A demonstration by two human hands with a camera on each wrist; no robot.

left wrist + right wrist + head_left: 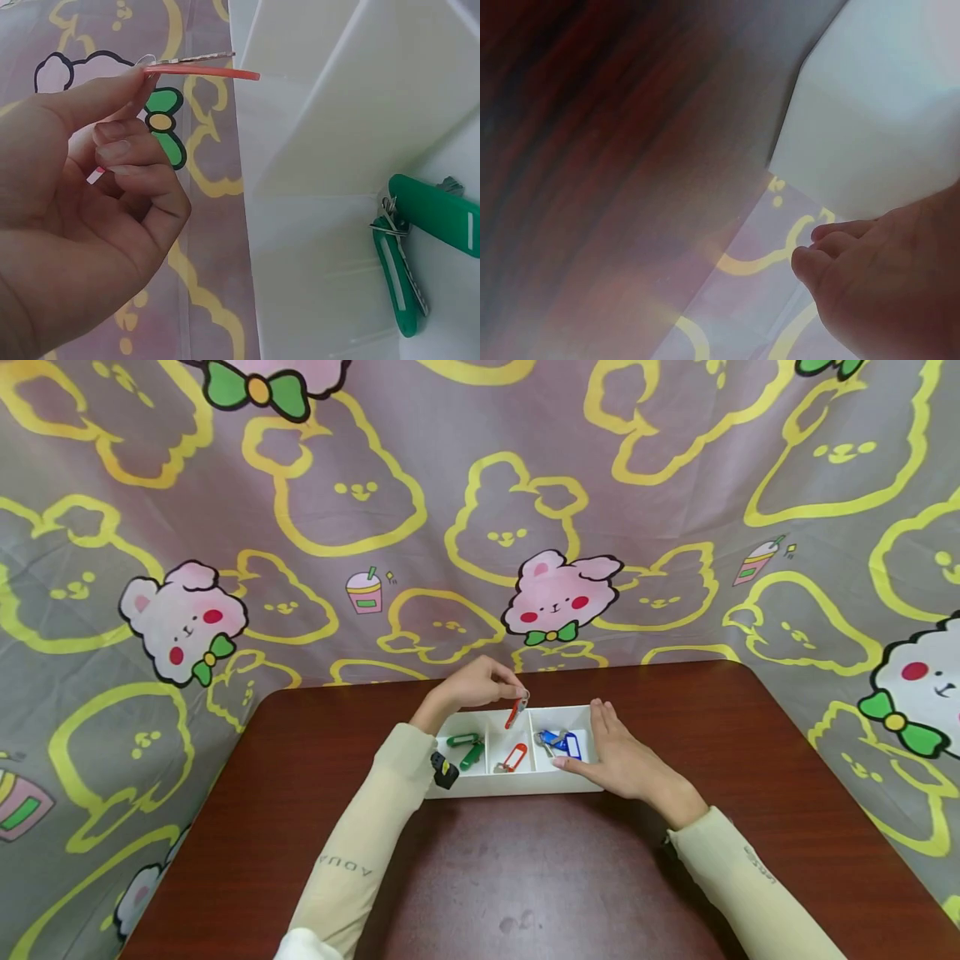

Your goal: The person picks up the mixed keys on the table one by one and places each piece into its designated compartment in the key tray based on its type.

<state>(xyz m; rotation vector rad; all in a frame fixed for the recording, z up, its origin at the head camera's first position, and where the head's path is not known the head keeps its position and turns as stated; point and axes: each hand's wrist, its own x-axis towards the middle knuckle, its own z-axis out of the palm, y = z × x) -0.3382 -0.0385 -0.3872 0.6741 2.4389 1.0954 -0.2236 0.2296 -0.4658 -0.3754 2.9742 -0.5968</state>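
Observation:
My left hand (480,683) pinches a red key tag (514,713) by its ring between thumb and index finger, and the tag hangs over the middle compartment of a white divided box (517,786). In the left wrist view a metal key (199,58) lies alongside the tag, and a small pink-white bit (96,175) peeks out by the curled fingers. Another red key tag (516,757) lies in the middle compartment. My right hand (630,764) rests against the box's right end with fingers straight and thumb at the front rim.
Green key tags (471,755) with keys lie in the left compartment, blue key tags (572,746) with keys in the right one. The box stands on a dark brown table (510,877). A patterned curtain (450,527) hangs behind and at the sides.

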